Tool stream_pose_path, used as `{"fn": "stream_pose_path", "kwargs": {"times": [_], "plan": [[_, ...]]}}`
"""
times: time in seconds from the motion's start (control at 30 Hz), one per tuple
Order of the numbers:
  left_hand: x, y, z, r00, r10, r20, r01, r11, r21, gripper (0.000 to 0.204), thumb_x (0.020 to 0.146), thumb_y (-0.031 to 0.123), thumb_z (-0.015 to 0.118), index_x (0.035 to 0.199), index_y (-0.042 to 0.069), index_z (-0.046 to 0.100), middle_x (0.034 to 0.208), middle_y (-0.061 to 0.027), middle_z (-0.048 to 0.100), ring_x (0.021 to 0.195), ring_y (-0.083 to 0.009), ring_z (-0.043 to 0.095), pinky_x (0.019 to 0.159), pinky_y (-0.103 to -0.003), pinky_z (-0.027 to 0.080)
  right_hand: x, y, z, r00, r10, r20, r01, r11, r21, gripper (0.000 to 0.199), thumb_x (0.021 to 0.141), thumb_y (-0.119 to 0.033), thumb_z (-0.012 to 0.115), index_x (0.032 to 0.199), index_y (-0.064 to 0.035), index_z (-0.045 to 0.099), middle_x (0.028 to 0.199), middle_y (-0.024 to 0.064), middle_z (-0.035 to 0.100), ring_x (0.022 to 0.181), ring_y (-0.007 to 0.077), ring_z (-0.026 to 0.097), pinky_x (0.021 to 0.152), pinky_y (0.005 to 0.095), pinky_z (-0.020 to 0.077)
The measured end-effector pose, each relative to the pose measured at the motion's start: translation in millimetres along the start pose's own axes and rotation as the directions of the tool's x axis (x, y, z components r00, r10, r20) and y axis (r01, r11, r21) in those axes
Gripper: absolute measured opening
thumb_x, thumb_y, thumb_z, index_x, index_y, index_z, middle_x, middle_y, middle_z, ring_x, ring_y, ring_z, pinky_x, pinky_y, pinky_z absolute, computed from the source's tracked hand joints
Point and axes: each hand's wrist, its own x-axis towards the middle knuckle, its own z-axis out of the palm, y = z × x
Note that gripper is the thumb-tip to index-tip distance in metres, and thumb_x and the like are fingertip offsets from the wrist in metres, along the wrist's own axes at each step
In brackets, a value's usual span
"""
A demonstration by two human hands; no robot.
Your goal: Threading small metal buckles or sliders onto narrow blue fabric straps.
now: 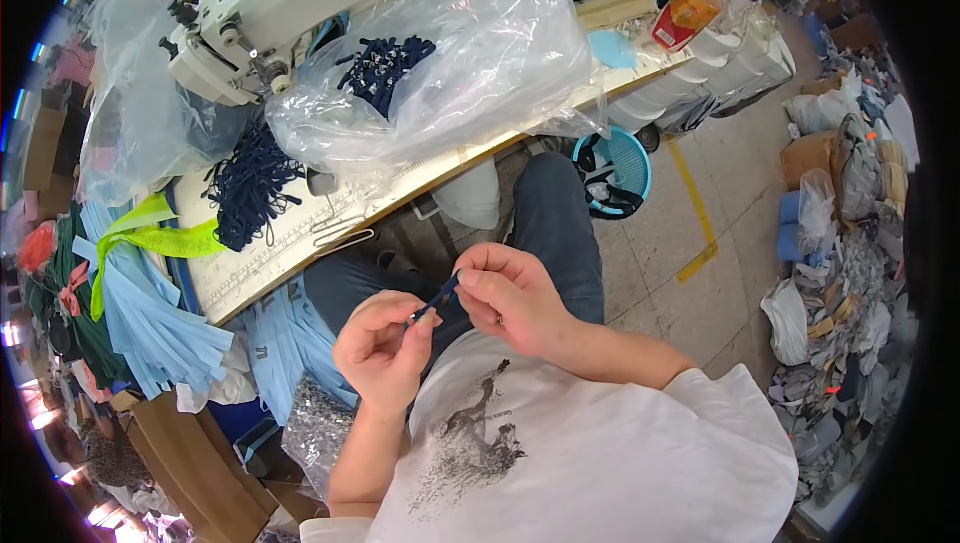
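Observation:
In front of my lap, a short navy strap [441, 296] stretches between my two hands. My left hand [383, 345] pinches its lower end with thumb and fingers, where a small shiny bit shows. The upper end is pinched by my right hand [512, 295]. A heap of similar navy straps [248, 188] lies on the sewing table [420, 193], beyond my left hand. More navy pieces with shiny bits [385, 71] lie at the clear plastic bag [520, 53] on the same table.
A white sewing machine [290, 8] stands along the table's far side. Light blue fabric strips [150, 313] and a lime-green strip [140, 233] hang at the left. A blue basket [645, 168] stands on the floor; scrap piles [840, 333] lie far right. A bottle [688, 13] stands on the table.

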Motion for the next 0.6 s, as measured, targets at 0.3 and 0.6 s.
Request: {"fn": "stream_pose_path", "kwargs": {"times": [0.3,0.6], "plan": [[19.7,4.0,6.9,0.996,0.075,-0.043,-0.079,0.992,-0.100,0.022,0.080,-0.013,0.061,0.100,-0.004,0.058,0.091,-0.0157,0.060,0.074,-0.0194,0.062,0.064,-0.026,0.053,2.0,-6.7,-1.5,0.993,0.103,0.052,-0.108,0.989,0.100,0.007,0.095,-0.014,0.052,0.093,-0.0071,0.054,0.072,-0.0008,0.048,0.055,0.0044,0.038,0.040,0.0193,0.0266],[172.5,46.8,-5.5,1.000,0.008,0.001,-0.008,0.884,0.468,0.035,0.088,0.006,0.065,0.121,-0.001,0.058,0.076,-0.0001,0.060,0.065,-0.0034,0.049,0.061,-0.017,0.040,3.6,2.2,-11.8,0.966,0.247,0.080,-0.257,0.954,0.155,0.013,0.098,-0.019,0.046,0.100,-0.0064,0.051,0.087,0.0059,0.055,0.056,0.0066,0.041,0.041,0.0197,0.0262]]}}
